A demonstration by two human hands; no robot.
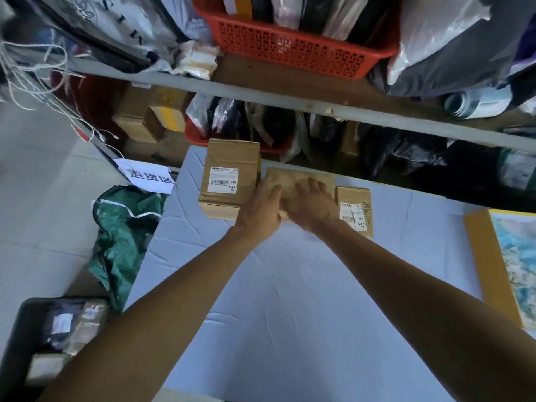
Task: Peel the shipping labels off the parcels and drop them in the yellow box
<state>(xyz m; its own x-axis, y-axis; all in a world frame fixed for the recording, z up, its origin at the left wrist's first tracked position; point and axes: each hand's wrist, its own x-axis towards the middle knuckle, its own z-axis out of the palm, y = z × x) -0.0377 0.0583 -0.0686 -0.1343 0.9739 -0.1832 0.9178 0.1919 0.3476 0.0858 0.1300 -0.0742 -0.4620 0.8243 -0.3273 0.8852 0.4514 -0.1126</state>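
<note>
Dim, soft light; hands motion-blurred, edges warped.

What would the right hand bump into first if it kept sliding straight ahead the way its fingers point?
Nothing on the table, probably. The right hand lies on the middle parcel, fingers pointing to its far edge. Beyond that the table ends; the dark bags under the shelf come next, though depth is unclear.

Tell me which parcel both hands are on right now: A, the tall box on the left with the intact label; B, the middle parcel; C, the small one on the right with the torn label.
B: both the left hand and the right hand rest on the middle parcel, between the other two.
</note>
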